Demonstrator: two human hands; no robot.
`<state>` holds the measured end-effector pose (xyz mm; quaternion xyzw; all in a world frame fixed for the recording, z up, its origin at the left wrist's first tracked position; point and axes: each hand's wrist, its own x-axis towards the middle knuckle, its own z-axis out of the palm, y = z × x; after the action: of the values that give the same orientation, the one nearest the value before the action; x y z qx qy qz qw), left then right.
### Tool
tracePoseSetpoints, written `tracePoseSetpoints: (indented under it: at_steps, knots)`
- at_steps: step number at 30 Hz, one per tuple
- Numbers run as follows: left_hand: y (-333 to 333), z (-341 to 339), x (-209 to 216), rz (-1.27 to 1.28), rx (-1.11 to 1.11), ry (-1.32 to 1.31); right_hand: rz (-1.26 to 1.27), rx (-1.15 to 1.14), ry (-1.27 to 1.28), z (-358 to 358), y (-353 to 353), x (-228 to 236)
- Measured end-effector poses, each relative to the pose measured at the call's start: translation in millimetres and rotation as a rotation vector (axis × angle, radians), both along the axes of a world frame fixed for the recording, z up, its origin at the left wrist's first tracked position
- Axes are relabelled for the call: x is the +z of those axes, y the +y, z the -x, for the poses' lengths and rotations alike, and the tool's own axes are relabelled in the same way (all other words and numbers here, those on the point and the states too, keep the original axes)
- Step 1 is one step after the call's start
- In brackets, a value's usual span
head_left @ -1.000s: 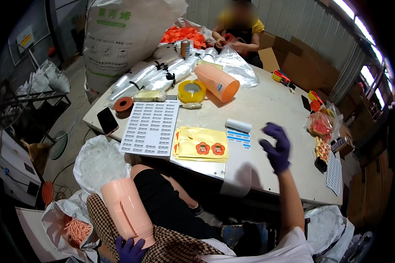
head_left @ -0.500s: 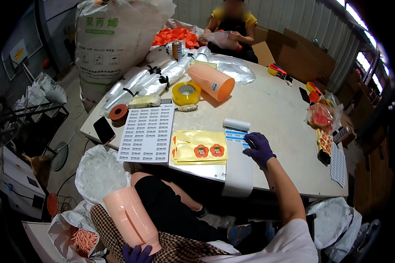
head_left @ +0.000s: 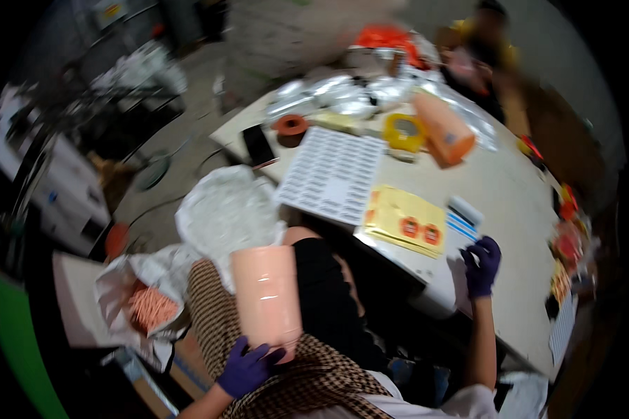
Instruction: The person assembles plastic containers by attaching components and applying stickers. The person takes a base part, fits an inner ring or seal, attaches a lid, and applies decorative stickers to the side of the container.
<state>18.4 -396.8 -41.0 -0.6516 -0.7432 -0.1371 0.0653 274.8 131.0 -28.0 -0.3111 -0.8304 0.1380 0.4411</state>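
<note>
My left hand (head_left: pixel 250 366), in a purple glove, grips the narrower lower end of a pink plastic jug (head_left: pixel 267 297). The jug rests across my lap, its wide end pointing away from me and its smooth side up. Above the table my gloved right hand (head_left: pixel 481 267) has its fingers curled toward the thumb; blur hides whether anything is between them. It is beside a roll of blue-and-white labels (head_left: pixel 463 222), whose backing strip (head_left: pixel 446 286) runs to the table edge. Left of that lie yellow sheets (head_left: pixel 403 218) with red flower stickers.
A white label sheet (head_left: pixel 332 171), phone (head_left: pixel 258 145), brown roll (head_left: pixel 290 130), yellow tape roll (head_left: pixel 404 133) and another pink jug (head_left: pixel 444 129) lie on the table. Left of my legs are a clear-plastic-filled bag (head_left: pixel 230 216) and a bag of pink sticks (head_left: pixel 152 309). A person (head_left: pixel 482 52) sits opposite.
My view has swung left and blurred. The jug has turned so its handle no longer shows, and more of my left hand is visible. My right hand's fingers have curled in beside the label roll.
</note>
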Motion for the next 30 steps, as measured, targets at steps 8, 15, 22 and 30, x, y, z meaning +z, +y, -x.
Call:
tracePoseSetpoints:
  at_steps: [8,15,22,30]
  knots:
    - [-9.6,3.7,-28.2,-0.101,-0.010,0.176,0.583,0.852,-0.043,220.5,-189.7,52.4]
    - [-9.6,1.4,-22.7,0.011,-0.027,0.334,0.737,0.891,-0.342,291.8,-212.7,59.1]
    - [-13.6,8.0,-30.5,0.068,-0.113,0.376,0.496,0.832,-0.348,302.4,-222.3,35.4]
    - [-23.1,25.4,119.2,-0.705,0.534,-0.627,1.251,0.786,0.053,263.8,-238.3,102.9]
